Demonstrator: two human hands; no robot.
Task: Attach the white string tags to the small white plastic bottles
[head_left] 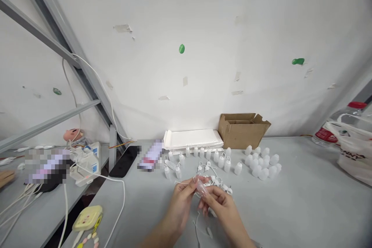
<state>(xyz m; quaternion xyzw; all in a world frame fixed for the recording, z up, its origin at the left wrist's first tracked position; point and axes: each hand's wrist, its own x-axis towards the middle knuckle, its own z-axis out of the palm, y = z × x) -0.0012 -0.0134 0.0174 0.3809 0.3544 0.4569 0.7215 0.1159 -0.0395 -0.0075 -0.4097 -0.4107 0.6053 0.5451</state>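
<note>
A small translucent plastic bottle (202, 188) is held tilted between my two hands, low in the middle of the view. My left hand (183, 198) pinches around its upper end, where the fingers hide most of the top. Lower down, the thumb and fingers of my right hand (218, 202) close on the bottle's body. Just behind my hands lies a loose pile of white caps (216, 182) with thin straps, partly covered by my fingers. Several capped bottles (227, 165) stand beyond the pile. To the right is a cluster of bottles (263, 172) without visible caps.
An open cardboard box (241, 133) and white flat packages (193, 139) rest against the wall. On the left are a black phone (124, 161), a power strip (87, 166) with cables and a yellow case (87, 217). A plastic bag (356, 155) lies at right.
</note>
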